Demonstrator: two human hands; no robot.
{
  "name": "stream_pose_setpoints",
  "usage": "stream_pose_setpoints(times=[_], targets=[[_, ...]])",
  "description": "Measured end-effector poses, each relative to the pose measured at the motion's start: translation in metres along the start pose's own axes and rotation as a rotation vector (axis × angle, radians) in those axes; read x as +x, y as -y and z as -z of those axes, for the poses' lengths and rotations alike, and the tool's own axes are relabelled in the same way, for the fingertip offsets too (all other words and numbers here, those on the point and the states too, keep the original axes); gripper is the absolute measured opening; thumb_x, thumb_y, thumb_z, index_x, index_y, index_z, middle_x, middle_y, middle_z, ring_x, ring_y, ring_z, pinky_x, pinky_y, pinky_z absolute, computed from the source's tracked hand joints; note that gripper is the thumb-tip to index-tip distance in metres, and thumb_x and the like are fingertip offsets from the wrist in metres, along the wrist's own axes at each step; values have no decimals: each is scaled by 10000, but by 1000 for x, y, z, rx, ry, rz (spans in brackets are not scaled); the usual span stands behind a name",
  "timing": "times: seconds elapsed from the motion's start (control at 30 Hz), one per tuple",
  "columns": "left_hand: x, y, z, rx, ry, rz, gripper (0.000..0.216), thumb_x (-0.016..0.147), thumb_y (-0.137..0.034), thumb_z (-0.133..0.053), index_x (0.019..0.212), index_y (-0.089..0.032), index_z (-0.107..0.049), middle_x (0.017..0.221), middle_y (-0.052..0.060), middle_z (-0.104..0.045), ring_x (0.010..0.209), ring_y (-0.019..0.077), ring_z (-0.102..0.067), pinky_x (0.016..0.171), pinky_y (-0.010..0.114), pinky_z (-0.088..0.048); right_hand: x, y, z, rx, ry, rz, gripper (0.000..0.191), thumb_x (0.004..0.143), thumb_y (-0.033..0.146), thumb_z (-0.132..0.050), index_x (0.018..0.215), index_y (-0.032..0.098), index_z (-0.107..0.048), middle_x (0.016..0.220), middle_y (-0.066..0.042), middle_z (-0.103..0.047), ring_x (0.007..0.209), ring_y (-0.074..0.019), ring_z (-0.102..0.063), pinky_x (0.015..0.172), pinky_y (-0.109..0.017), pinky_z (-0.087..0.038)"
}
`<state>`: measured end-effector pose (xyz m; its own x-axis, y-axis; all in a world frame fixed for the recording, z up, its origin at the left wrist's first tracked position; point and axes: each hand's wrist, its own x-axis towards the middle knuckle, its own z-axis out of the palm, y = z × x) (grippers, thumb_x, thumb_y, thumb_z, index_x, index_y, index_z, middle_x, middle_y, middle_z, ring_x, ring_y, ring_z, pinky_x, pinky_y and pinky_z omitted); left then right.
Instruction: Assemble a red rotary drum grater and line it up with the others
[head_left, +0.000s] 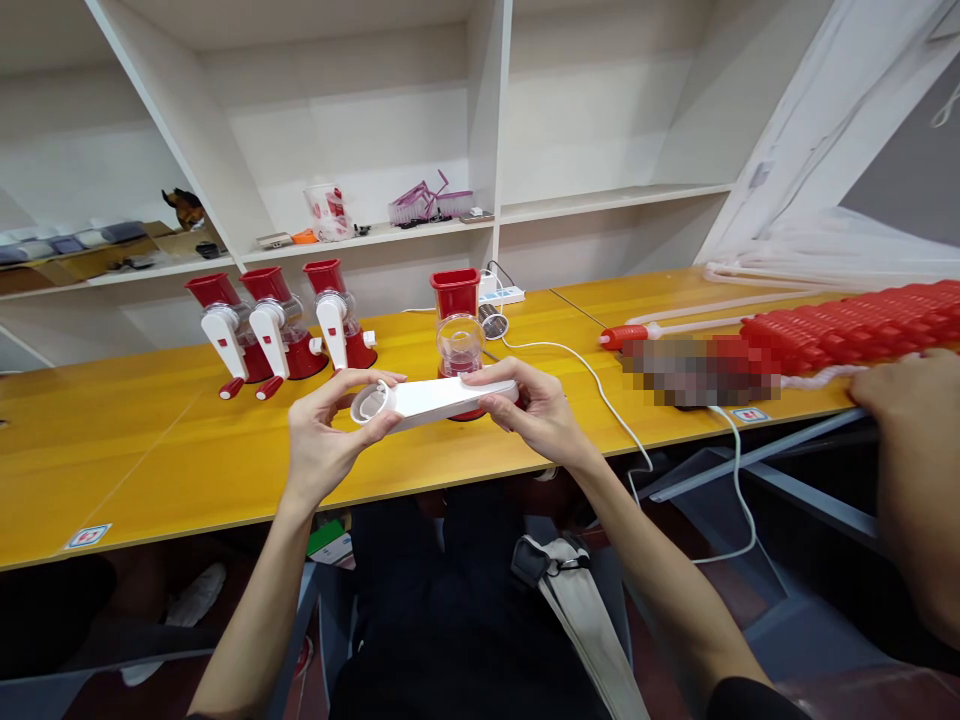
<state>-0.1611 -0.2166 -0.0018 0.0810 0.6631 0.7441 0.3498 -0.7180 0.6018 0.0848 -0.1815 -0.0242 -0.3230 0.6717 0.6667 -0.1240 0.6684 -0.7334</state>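
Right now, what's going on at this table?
The camera wearer's left hand grips the round, hollow end of a white handle-like part, the right hand its other end, above a yellow table. Just behind it stands a red-topped clear device; three similar devices with white cranks attached stand farther left.

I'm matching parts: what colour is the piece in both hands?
The held piece is white, shown best in the head view.

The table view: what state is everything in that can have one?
White handle: raised above the table.
Left grip: shut on the handle's round end.
Right grip: shut on its other end.
Three left graters: upright, cranks fitted.
Center grater: upright, no crank visible.
Metal drum: lying sideways.
Red pieces: heaped together.
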Motion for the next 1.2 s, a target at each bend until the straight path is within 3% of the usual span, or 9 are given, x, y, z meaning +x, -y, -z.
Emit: stream_pose_setpoints(times=[0.27,0.77,0.97,1.1,1.2], targets=[[-1,1,0,-4,27,5,236,776,-287,-797,982,-204,-718,1010,54,-756,1009,205,-705,785,283,-564,0,-8,0,1,-37,65,307,945,473,-605,1025,202,-727,732,2,-580,575,-88,-456,484,-204,-373],[-1,0,-3,36,60,-47,267,766,-274,-810,1006,-207,-714,1055,65,-757,1034,217,-699,818,305,-547,5,0,-6,82,-123,20,257,934,375,-540,884,173,-692,693,19,-537,492,-63,-314,449,-222,-244],[-2,-2,-7,28,48,-52,316,759,-293,-821,1036,-207,-696,1093,69,-747,1064,227,-690,896,337,-538,5,-2,-4,84,-122,4,236,911,413,-558,1017,214,-630,666,46,-482,497,-75,-314,457,-224,-272],[-2,-3,-7,19,72,-15,322,775,-327,-807,1053,-220,-685,1115,67,-737,1077,223,-685,921,339,-544,4,-5,1,15,-88,55,219,939,402,-541,1030,219,-620,785,15,-571,542,-82,-373,503,-231,-326],[-1,0,-10,-55,81,42,453,785,-384,-792,1182,-243,-628,1162,76,-707,1108,228,-666,913,350,-569,2,-5,3,-54,-69,114,190,973,375,-525,1056,231,-616,892,-4,-619,593,-91,-436,569,-247,-387]])
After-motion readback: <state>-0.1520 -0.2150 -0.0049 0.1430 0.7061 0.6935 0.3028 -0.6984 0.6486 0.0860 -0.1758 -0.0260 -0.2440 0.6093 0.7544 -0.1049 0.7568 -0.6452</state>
